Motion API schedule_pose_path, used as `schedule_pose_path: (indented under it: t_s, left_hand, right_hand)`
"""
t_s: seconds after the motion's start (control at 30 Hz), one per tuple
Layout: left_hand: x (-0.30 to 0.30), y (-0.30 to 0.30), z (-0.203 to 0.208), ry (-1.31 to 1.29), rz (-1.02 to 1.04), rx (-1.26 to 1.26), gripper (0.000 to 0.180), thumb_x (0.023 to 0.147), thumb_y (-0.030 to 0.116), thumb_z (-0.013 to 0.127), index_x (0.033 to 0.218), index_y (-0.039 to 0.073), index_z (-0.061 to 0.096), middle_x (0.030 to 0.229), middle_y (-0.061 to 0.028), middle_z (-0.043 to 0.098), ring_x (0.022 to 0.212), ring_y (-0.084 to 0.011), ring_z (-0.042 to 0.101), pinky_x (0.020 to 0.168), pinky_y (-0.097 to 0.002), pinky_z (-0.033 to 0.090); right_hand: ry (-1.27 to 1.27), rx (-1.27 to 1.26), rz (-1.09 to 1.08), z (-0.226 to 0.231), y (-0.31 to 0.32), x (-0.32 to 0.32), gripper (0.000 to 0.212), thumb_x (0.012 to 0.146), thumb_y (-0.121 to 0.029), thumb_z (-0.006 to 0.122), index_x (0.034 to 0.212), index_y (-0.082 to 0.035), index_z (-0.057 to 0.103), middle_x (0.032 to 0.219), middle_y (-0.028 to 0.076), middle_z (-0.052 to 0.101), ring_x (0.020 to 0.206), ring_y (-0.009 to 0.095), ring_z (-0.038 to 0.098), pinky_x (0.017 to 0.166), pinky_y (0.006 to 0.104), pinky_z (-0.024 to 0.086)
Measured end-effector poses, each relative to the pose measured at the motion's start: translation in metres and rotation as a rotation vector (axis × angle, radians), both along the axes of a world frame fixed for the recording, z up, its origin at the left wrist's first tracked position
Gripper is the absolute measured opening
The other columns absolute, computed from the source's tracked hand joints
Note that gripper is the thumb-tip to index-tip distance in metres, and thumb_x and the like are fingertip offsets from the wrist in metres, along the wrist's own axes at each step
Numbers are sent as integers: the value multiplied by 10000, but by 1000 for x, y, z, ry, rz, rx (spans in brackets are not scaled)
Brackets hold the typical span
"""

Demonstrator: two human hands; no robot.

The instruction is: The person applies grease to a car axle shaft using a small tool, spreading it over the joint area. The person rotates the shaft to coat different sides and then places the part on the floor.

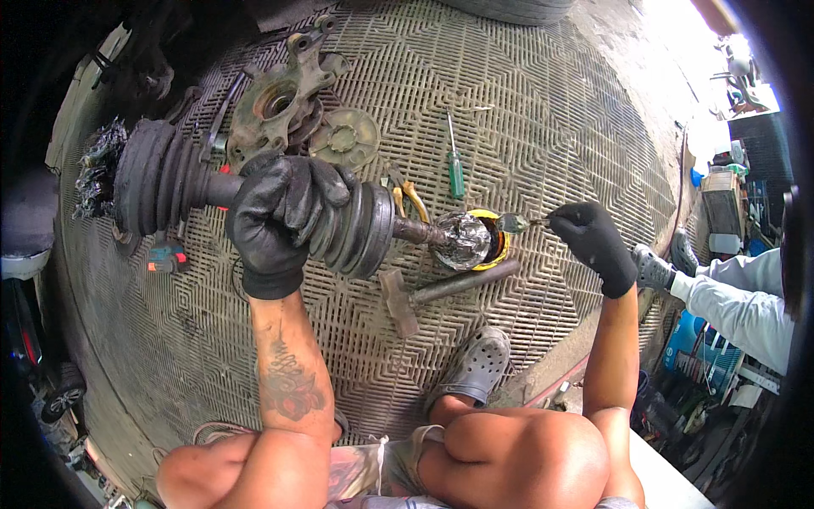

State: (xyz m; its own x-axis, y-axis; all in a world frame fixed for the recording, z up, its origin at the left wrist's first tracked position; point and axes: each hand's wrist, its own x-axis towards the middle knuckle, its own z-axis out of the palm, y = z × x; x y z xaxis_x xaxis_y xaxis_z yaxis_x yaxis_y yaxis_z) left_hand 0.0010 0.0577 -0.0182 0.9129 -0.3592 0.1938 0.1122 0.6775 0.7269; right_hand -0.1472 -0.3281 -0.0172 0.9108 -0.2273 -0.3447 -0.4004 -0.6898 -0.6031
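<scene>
My left hand (275, 216), in a black glove, is wrapped round a car's drive axle (222, 188) held across in front of me. A ribbed black rubber boot (365, 231) sits just right of that hand, and a larger boot (148, 178) is at the far left. Dark grease (100, 174) coats the left end; the right end (465, 240) looks shiny with grease and overlaps a yellow-rimmed can (502, 254). My right hand (593, 242), also gloved, pinches the thin handle of a small brush-like tool (513, 223), its greasy tip at the can's rim.
A hammer (400, 304) lies below the can. Beyond are a green-handled screwdriver (455, 174), yellow-handled pliers (414, 199), a steering knuckle (275, 110) and a round cover (346, 140). A tire (517, 7) lies far off. At right are another person's legs (729, 288) and stacked tools.
</scene>
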Motion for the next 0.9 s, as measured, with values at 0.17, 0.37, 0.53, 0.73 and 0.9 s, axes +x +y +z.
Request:
schedule_pose_path:
  t_s: [0.17, 0.37, 0.53, 0.73, 0.9]
  left_hand:
    - [1, -2, 10, -39, -75, 47, 376, 941, 204, 485, 576, 171, 398, 557, 3, 429, 750, -262, 558, 923, -464, 434]
    - [3, -5, 11, -100, -117, 41, 375, 956, 188, 467, 587, 169, 400, 556, 3, 425, 764, -261, 570, 921, -471, 446]
    - [-4, -5, 9, 13, -4, 30, 364, 933, 187, 488, 581, 121, 423, 533, -38, 429, 674, -263, 549, 824, -431, 460]
    - [1, 1, 0, -42, -105, 12, 386, 979, 186, 434, 594, 158, 442, 530, -2, 445, 775, -265, 598, 931, -453, 452]
    - [2, -2, 4, -36, -126, 8, 384, 975, 195, 443, 593, 164, 427, 535, 0, 433, 769, -255, 574, 927, -446, 444]
  right_hand:
    - [0, 445, -166, -10, 28, -2, 260, 944, -188, 669, 1051, 41, 729, 780, -17, 626, 674, 62, 503, 594, 256, 423]
    - [79, 349, 78, -3, 49, 18, 243, 866, -207, 676, 896, 23, 747, 619, 67, 599, 569, 119, 502, 561, 316, 437]
    - [161, 12, 328, 27, 37, 16, 194, 837, -197, 687, 894, -22, 751, 664, 175, 639, 540, 215, 587, 590, 360, 504]
    - [99, -11, 64, 38, 22, -6, 191, 817, -187, 688, 885, -20, 752, 706, 176, 673, 587, 216, 653, 634, 363, 533]
    - [-107, 431, -215, 13, 40, -22, 230, 937, -161, 678, 1012, 50, 724, 790, -5, 677, 692, 57, 560, 610, 251, 464]
